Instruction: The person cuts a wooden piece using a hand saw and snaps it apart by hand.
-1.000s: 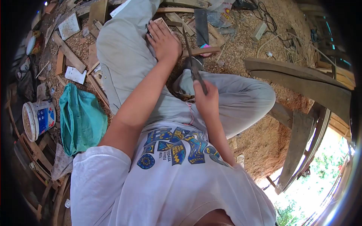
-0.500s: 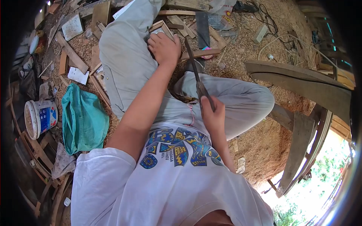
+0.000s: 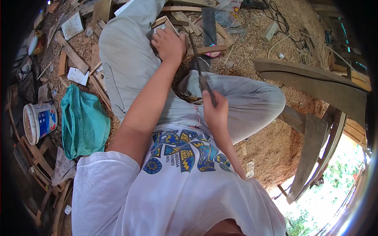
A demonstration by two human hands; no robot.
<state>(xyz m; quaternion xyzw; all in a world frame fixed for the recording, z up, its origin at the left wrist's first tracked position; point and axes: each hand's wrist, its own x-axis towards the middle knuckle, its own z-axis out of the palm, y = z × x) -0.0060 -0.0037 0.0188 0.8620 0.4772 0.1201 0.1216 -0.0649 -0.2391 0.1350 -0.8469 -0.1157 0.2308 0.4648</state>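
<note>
My right hand (image 3: 215, 108) is closed around the dark handle of a long, narrow-bladed tool (image 3: 198, 69). Its blade points away from me, seen almost edge-on, so whether it is a saw or a knife is unclear. The blade crosses a wooden strip (image 3: 210, 49) close to my left hand (image 3: 169, 45). That hand presses down with bent fingers where the strip's near end runs in under it; the grip itself is hidden. Just beyond its fingers lie narrow wood pieces (image 3: 170, 24) meeting at a corner.
I sit on a sawdust-covered floor (image 3: 246, 59), legs bent. To the left are a teal cloth bag (image 3: 84, 124), a white bucket (image 3: 46, 120) and scattered boards (image 3: 73, 53). A big curved plank (image 3: 311, 80) stands at the right. Cables (image 3: 277, 17) lie at the back.
The whole view has shifted slightly. My right hand and the bladed tool have moved a little forward and left across the strip. My left hand stays by the strip.
</note>
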